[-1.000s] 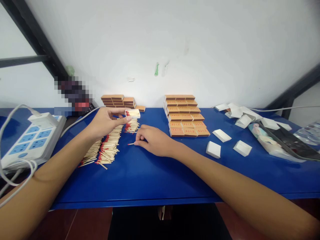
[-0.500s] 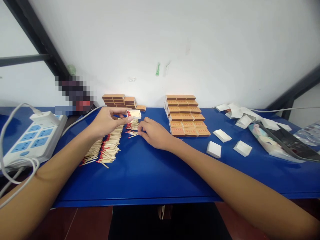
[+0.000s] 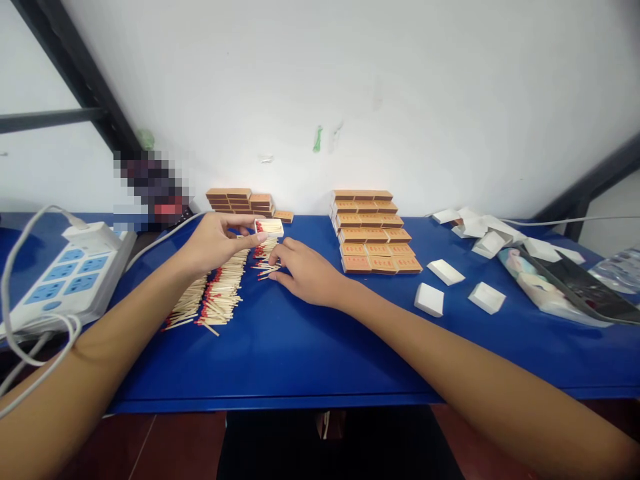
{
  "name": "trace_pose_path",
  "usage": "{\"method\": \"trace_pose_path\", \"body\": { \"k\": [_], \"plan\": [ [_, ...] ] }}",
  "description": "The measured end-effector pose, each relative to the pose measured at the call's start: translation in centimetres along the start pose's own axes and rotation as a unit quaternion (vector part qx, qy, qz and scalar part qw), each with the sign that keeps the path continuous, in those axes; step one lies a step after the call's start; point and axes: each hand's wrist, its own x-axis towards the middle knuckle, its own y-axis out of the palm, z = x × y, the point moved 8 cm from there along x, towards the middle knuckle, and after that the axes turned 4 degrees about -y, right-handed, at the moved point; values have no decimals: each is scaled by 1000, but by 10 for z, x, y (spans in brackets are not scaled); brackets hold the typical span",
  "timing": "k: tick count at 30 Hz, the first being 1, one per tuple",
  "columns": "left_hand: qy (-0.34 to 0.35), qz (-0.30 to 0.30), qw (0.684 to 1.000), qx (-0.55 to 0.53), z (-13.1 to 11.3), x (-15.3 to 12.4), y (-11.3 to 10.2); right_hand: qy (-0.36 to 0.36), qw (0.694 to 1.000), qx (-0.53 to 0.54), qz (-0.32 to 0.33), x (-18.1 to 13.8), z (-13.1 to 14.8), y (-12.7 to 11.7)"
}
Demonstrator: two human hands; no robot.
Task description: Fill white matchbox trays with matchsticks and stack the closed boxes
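My left hand [image 3: 215, 237] grips a white matchbox tray [image 3: 274, 233] by its left end, thumb in front and fingers behind. Red-headed matches [image 3: 270, 225] lie side by side in the tray, heads to the left. Just below and right of it, my right hand [image 3: 305, 270] has its thumb and index finger around the ends of a few loose matches [image 3: 266, 268] on the table. A small heap of matches [image 3: 265, 249] lies under the tray. To the left, long rows of matches [image 3: 220, 297] are partly covered by my left hand and forearm.
Filled-looking stacks of orange matchboxes [image 3: 375, 235] stand right of centre, with a smaller stack [image 3: 230, 197] against the wall. White trays [image 3: 429, 299] lie scattered at right beside a dark phone-like object [image 3: 590, 280]. A power strip [image 3: 75, 277] with white cables sits left on the blue table [image 3: 310, 360].
My right hand has moved slightly left onto the loose matches, its thumb and index finger now farther apart. My left hand holds the tray in nearly the same place.
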Motion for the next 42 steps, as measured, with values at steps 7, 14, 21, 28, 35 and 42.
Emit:
{"method": "trace_pose_path", "body": {
  "k": [7, 14, 21, 28, 35, 42],
  "plan": [
    [-13, -9, 999, 34, 5, 2, -2, 23, 999, -17, 36, 0, -8, 5],
    [8, 13, 997, 79, 6, 5, -1, 14, 999, -33, 34, -4, -12, -2],
    [7, 76, 993, 96, 3, 3, 14, 23, 995, -16, -95, -9, -22, -44],
    [-19, 141, 990, 10, 3, -4, 31, 6, 993, -8, -113, -9, -17, -41],
    [-9, 122, 992, -1, 6, 0, 21, -2, 983, 21, -184, -12, -16, -51],
    [-44, -6, 998, 33, 9, 4, -7, 26, 995, -7, -95, -6, -21, -20]
  ]
}}
